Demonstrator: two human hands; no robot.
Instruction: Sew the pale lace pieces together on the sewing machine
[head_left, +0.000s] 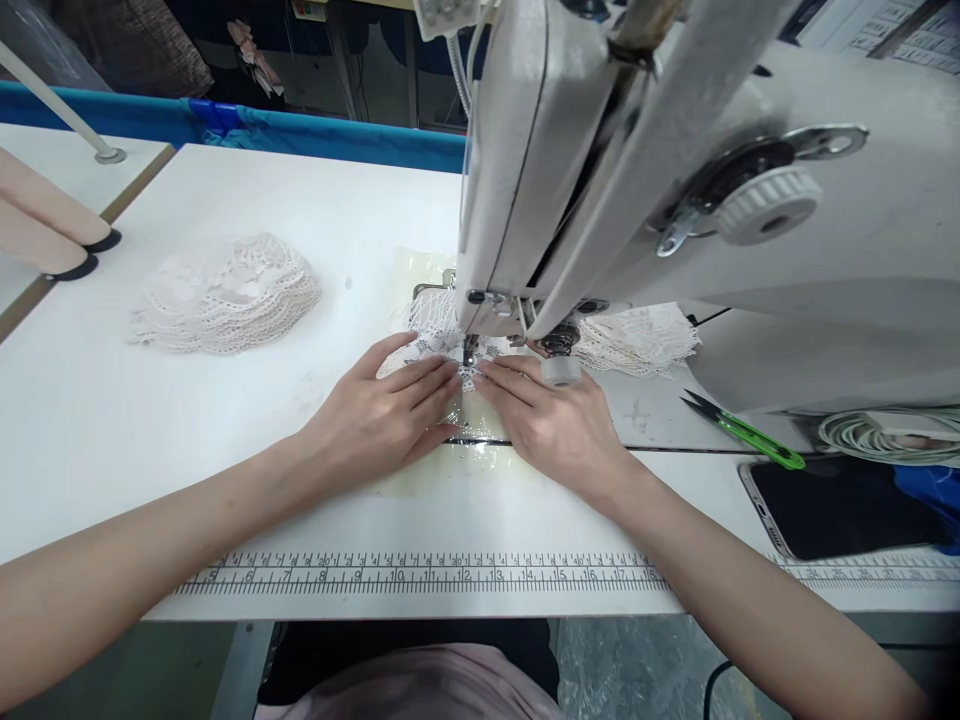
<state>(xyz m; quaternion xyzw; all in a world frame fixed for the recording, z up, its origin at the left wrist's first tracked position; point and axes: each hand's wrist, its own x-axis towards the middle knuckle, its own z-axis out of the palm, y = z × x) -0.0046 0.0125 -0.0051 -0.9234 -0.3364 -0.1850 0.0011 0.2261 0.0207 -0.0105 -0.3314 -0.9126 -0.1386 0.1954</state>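
The lace (429,312) between the left hand (375,415) and the right hand (559,425) is partly hidden by both and by the sewing machine (517,170), which runs out of view above. Far beyond the right hand, a printed sheet (840,22) is cut off, its text too small to read.

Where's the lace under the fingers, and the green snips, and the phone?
Lace (431,314): head view, on its patterned part, left of the needle.
Green snips (763,443): head view, on the handle.
Phone (847,507): head view, mid dark face.
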